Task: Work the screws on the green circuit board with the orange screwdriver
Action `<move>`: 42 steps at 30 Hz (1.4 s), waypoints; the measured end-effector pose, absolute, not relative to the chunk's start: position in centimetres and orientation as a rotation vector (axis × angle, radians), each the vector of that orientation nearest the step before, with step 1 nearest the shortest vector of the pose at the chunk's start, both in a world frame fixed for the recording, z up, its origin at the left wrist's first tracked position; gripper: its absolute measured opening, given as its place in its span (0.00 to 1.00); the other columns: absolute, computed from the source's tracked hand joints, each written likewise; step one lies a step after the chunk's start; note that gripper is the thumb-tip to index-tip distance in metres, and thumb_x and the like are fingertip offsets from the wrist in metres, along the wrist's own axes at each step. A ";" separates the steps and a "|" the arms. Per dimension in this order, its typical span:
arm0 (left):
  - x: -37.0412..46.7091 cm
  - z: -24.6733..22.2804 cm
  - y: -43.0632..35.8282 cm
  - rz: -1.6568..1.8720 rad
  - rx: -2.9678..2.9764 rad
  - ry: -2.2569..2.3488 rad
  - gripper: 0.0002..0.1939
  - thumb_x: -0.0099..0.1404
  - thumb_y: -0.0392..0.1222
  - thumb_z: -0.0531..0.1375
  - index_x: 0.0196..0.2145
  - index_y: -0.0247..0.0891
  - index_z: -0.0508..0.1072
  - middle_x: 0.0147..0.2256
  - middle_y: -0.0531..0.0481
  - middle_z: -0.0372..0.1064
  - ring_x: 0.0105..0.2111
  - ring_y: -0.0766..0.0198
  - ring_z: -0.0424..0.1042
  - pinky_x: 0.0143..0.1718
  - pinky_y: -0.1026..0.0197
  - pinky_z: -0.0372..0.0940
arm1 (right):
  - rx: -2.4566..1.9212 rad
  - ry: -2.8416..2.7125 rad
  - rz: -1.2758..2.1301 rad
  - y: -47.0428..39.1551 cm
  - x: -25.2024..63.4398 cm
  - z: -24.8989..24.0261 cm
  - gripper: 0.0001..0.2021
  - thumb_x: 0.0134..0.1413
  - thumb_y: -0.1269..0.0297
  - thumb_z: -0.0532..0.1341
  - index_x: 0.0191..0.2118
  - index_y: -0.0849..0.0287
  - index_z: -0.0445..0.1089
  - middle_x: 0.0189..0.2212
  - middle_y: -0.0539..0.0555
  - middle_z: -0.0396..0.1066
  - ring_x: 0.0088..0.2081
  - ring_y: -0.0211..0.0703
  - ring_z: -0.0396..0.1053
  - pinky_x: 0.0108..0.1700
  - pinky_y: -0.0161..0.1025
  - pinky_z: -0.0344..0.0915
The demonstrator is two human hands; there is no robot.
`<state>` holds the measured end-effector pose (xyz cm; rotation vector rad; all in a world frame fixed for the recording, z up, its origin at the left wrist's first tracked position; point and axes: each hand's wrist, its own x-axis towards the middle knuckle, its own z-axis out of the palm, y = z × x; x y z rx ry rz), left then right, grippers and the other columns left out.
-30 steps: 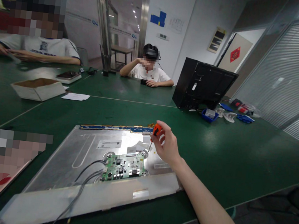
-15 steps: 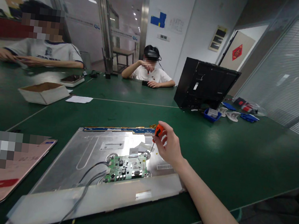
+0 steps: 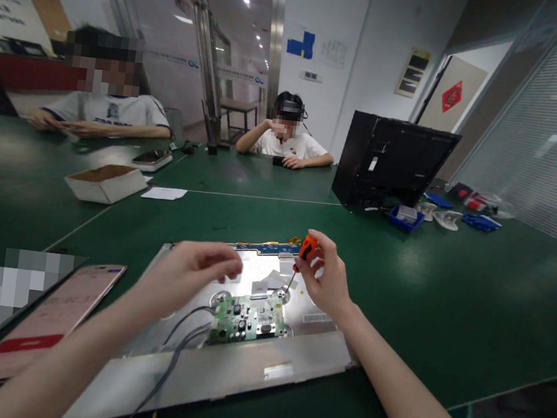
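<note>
My right hand (image 3: 327, 273) grips the orange-and-black handle of a screwdriver (image 3: 309, 246). Its thin shaft slants down to the upper right corner of a green circuit board (image 3: 251, 316), near a round metal mount. The board lies on the silvery back of a display panel (image 3: 311, 343), with dark cables (image 3: 176, 352) running from its left side toward me. My left hand (image 3: 196, 268) hovers over the panel's left part, fingers loosely bent, thumb apart and nothing seen in them. It hides some of the panel behind it.
A black monitor housing (image 3: 394, 165) stands at the back right beside a blue tray (image 3: 406, 218). Farther left is a white open box (image 3: 105, 184). A flat pinkish panel (image 3: 52, 317) lies at the left. Two people sit across the green table (image 3: 237, 214).
My left hand has come into view from the lower left, over the panel. The right hand still holds the screwdriver at the board's corner. The whole view has shifted slightly.
</note>
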<state>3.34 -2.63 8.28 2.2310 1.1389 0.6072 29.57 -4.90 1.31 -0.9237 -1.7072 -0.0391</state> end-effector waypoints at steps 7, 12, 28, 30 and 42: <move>11.0 3.7 -1.5 0.405 2.446 1.000 0.08 0.57 0.26 0.59 0.26 0.36 0.75 0.26 0.50 0.74 0.27 0.62 0.71 0.31 0.64 0.60 | -0.939 -1.681 -0.016 -5.2 29.5 1.5 0.21 0.65 0.66 0.58 0.61 0.51 0.56 0.30 0.47 0.68 0.25 0.37 0.69 0.21 0.30 0.66; 11.1 2.7 -0.9 0.396 2.492 0.959 0.06 0.58 0.28 0.62 0.30 0.36 0.77 0.30 0.49 0.76 0.30 0.60 0.72 0.33 0.63 0.62 | -0.921 -1.674 -0.010 -5.2 29.5 1.7 0.21 0.66 0.66 0.58 0.61 0.52 0.56 0.29 0.47 0.69 0.24 0.37 0.69 0.22 0.31 0.67; 10.8 0.3 -1.1 0.388 2.694 0.896 0.08 0.64 0.28 0.61 0.33 0.37 0.79 0.35 0.47 0.78 0.36 0.57 0.74 0.41 0.57 0.61 | -0.941 -1.743 -0.053 -5.5 28.7 1.2 0.22 0.67 0.66 0.56 0.63 0.50 0.52 0.33 0.49 0.71 0.25 0.37 0.71 0.22 0.31 0.68; 10.9 0.4 -1.1 0.397 2.665 0.902 0.08 0.64 0.28 0.61 0.33 0.37 0.79 0.35 0.47 0.78 0.37 0.57 0.74 0.42 0.57 0.62 | -0.950 -1.756 -0.063 -5.5 28.7 1.2 0.22 0.68 0.66 0.56 0.63 0.51 0.51 0.33 0.49 0.71 0.25 0.37 0.71 0.22 0.31 0.68; 10.7 0.3 -1.2 0.423 2.599 0.920 0.09 0.64 0.27 0.61 0.32 0.37 0.78 0.33 0.49 0.78 0.36 0.58 0.75 0.43 0.57 0.61 | -0.889 -1.761 -0.100 -5.3 28.6 1.1 0.21 0.68 0.64 0.58 0.62 0.49 0.54 0.34 0.50 0.69 0.25 0.36 0.71 0.21 0.29 0.67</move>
